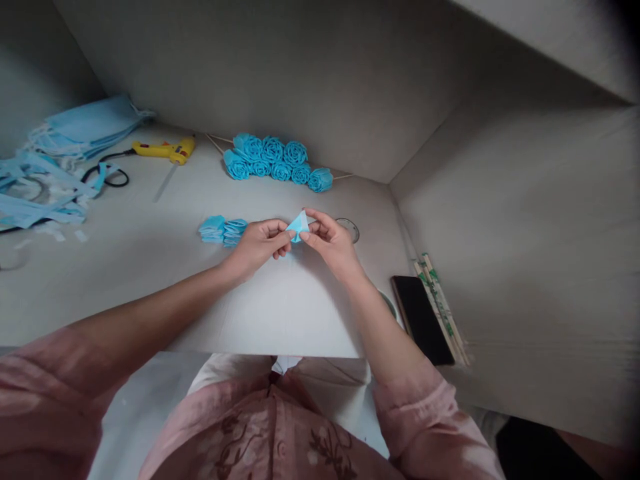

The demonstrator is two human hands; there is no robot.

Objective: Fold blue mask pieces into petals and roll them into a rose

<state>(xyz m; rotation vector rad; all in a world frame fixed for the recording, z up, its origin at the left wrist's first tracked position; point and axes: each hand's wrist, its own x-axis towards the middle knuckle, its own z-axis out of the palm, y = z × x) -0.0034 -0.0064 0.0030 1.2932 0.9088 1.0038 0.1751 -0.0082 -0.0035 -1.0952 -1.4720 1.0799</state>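
A small light-blue folded piece of mask fabric (pixel 299 225) is pinched above the table between both hands. My left hand (pixel 263 243) grips its left lower edge between thumb and fingers. On its right side, the thumb and fingertips of my right hand (pixel 333 243) hold it. Two bundles of blue folded pieces (pixel 213 229) lie on the table just left of my left hand, one partly hidden behind it. Behind my right hand, a round object (pixel 349 230) shows only in part.
Several blue fabric roses (pixel 280 160) on sticks lie at the back. Left stand a yellow glue gun (pixel 167 150), stacked face masks (pixel 93 127) and cut strips (pixel 45 190). A black phone (pixel 421 320) and wrapped chopsticks (pixel 443 303) lie right, by the grey partition (pixel 505 220).
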